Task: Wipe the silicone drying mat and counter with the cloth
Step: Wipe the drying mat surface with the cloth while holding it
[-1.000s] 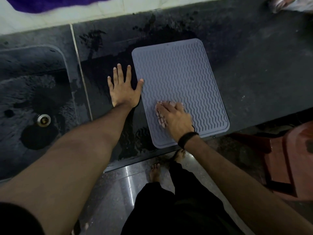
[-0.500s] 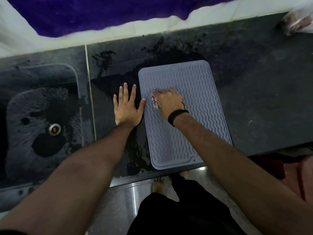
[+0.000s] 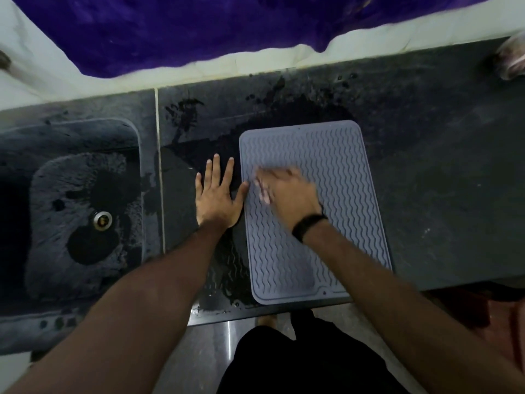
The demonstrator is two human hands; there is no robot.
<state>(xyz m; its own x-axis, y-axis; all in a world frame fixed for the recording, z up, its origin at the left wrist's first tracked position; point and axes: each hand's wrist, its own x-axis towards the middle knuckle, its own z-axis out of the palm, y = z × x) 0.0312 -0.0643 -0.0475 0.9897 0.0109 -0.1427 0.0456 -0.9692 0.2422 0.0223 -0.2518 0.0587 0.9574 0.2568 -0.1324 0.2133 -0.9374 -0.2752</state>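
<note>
A grey silicone drying mat [image 3: 341, 194] with wavy ridges lies on the dark stone counter [image 3: 440, 180], its near end at the counter's front edge. My right hand [image 3: 292, 194], blurred by motion, presses a small pale cloth [image 3: 262, 191] onto the mat's upper left area. Only a bit of the cloth shows beyond my fingers. My left hand [image 3: 218, 197] lies flat on the counter with fingers spread, just left of the mat, its thumb touching the mat's left edge.
A dark sink [image 3: 85, 132] with a metal drain [image 3: 101, 220] is sunk into the counter at the left. Wet patches [image 3: 298, 112] darken the counter behind and left of the mat. Purple fabric [image 3: 199, 29] hangs on the wall. A pale object [image 3: 511, 61] sits at the far right.
My right hand with the cloth has swept up the mat from its lower middle to its upper left, then slightly right. The left hand has stayed put. The camera has tilted up.
</note>
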